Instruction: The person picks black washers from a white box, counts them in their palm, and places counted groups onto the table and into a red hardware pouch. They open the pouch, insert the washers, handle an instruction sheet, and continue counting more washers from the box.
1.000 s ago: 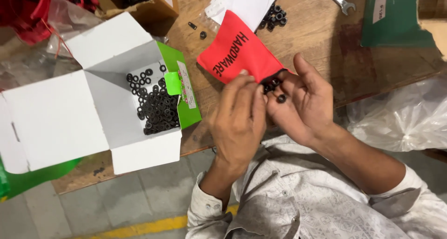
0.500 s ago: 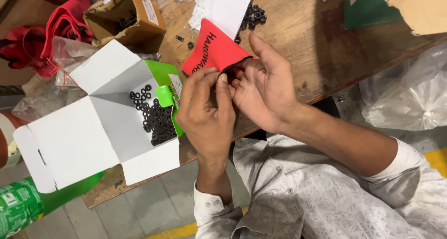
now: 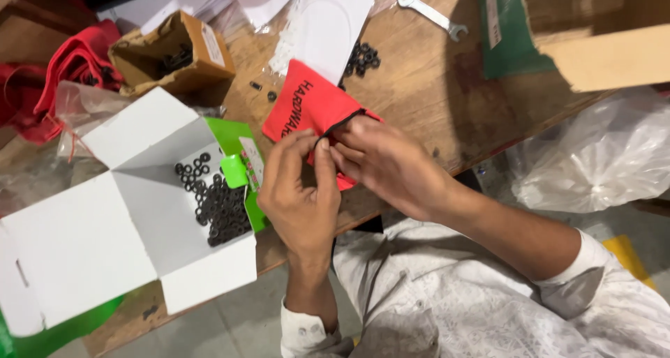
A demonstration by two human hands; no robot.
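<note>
Two hands work at a small red pouch's mouth.
Left hand [image 3: 301, 194] and right hand [image 3: 387, 164] pinch the red pouch [image 3: 307, 107]; open box of black washers [image 3: 218, 204] at nine o'clock.

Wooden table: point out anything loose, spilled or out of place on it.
A small heap of black washers lies loose on the wooden table beyond the red pouch, outside the white box that holds the rest. Two stray black pieces lie near the brown carton. A spanner lies farther back.
</note>
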